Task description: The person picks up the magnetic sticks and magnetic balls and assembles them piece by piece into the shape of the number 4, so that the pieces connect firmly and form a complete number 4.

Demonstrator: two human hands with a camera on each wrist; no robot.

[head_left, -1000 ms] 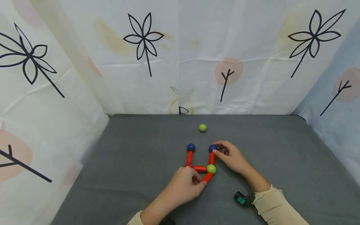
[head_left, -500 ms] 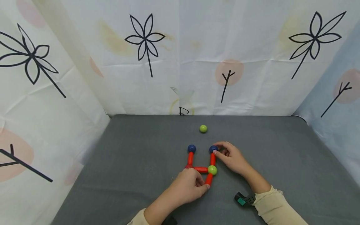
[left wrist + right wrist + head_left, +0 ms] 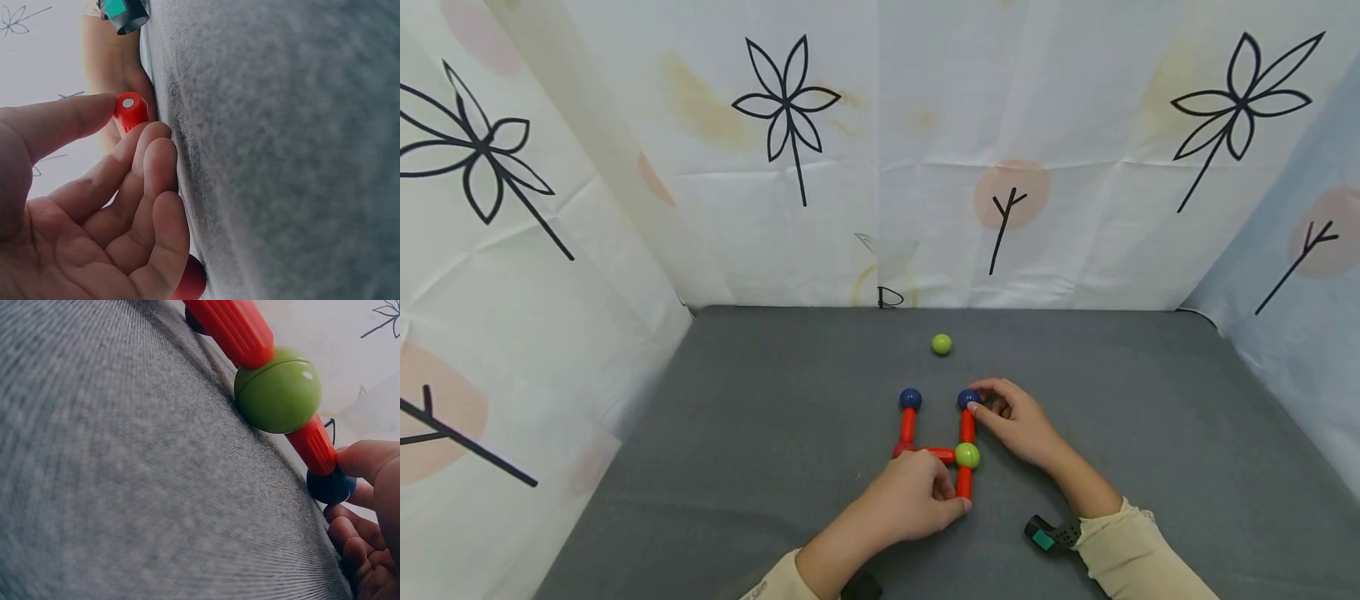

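Note:
A magnetic building-set frame of red rods and coloured balls lies flat on the grey table. My left hand (image 3: 910, 497) pinches a red rod (image 3: 964, 482) between thumb and fingertips; its far end meets a green ball (image 3: 967, 456). In the left wrist view, that red rod (image 3: 131, 111) shows a pale round tip. My right hand (image 3: 1018, 427) holds a blue ball (image 3: 968, 399) topping another red rod (image 3: 967, 427). A crossing red rod (image 3: 942, 455) runs to a red ball (image 3: 902, 449), partly behind my left hand. From there a further rod leads to a second blue ball (image 3: 911, 399).
A loose green ball (image 3: 942, 344) rests farther back on the grey table (image 3: 790, 392). White patterned cloth (image 3: 925, 233) hangs behind and at both sides. A black wrist device (image 3: 1051, 533) is at the right wrist.
My left hand has shifted right, swinging its red rod about the green ball until it lines up with the rod beyond. My right hand stays on its blue ball.

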